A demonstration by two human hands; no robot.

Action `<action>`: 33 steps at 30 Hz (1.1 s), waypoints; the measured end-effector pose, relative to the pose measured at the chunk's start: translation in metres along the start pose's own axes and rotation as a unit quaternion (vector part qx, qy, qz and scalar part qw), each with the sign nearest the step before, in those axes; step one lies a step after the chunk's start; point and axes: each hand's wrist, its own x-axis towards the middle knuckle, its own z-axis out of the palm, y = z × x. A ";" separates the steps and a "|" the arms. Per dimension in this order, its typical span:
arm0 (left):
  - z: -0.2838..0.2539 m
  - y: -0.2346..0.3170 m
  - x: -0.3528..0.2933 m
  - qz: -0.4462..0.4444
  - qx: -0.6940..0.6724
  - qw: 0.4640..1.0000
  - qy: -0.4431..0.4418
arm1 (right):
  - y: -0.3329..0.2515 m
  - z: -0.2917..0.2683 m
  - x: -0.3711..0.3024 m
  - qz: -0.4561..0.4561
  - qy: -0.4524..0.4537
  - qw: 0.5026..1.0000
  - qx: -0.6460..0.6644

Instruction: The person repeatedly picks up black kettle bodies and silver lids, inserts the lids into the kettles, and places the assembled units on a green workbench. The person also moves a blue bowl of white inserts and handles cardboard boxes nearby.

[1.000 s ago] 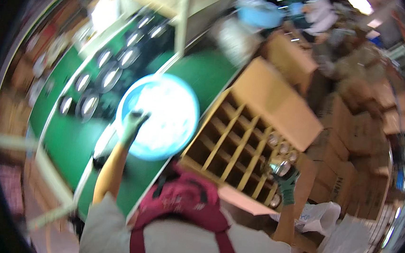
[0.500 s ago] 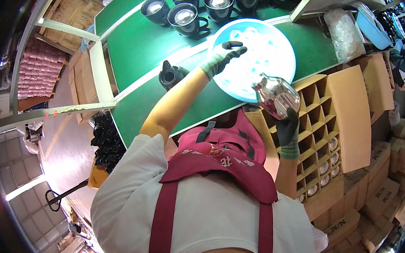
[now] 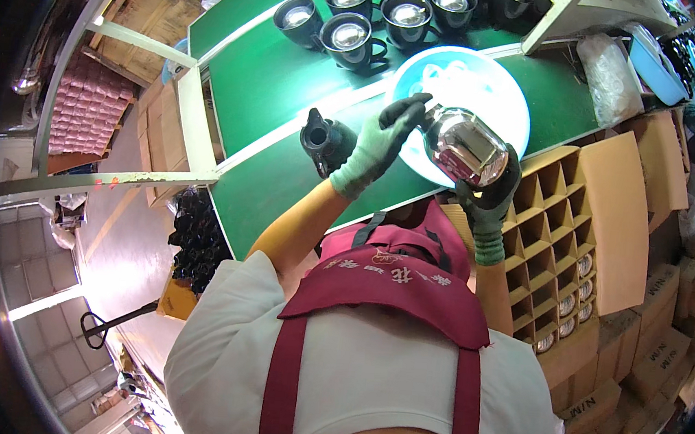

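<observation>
A shiny silvered glass flask liner lies tilted in my gloved right hand, its neck pointing up and left. My right fingers wrap round its wide lower end. Gloved too, my left hand is at the neck with its fingers pinched together; what they hold there, if anything, is hidden. Beneath the liner stands a round pale blue basin of white rings, washed out by glare. A black jug body with an open top is on the green table, left of my left hand.
Several black jugs with silvery liners inside stand at the table's back. A divided carton by my right arm holds several liners in its lower cells. A clear plastic bag rests at the back right. Dark parts are heaped at left.
My left hand has moved from over the basin to the liner's neck, its fingers drawing together. The liner has turned and come up in my right hand. The whole view has shifted slightly.
</observation>
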 end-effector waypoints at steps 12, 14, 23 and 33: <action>-0.110 -0.014 -0.009 0.001 -0.067 0.988 0.137 | -0.013 0.036 -0.008 0.370 -0.060 0.801 0.467; -0.155 -0.058 -0.007 0.029 0.410 0.853 0.322 | -0.005 0.034 -0.010 0.394 -0.060 0.762 0.510; -0.232 -0.105 -0.031 -0.285 0.231 0.923 0.118 | 0.023 0.027 -0.018 0.455 -0.126 0.744 0.472; -0.228 0.021 -0.098 -0.112 -0.035 0.993 -0.031 | -0.004 0.069 0.026 0.404 -0.249 0.787 0.394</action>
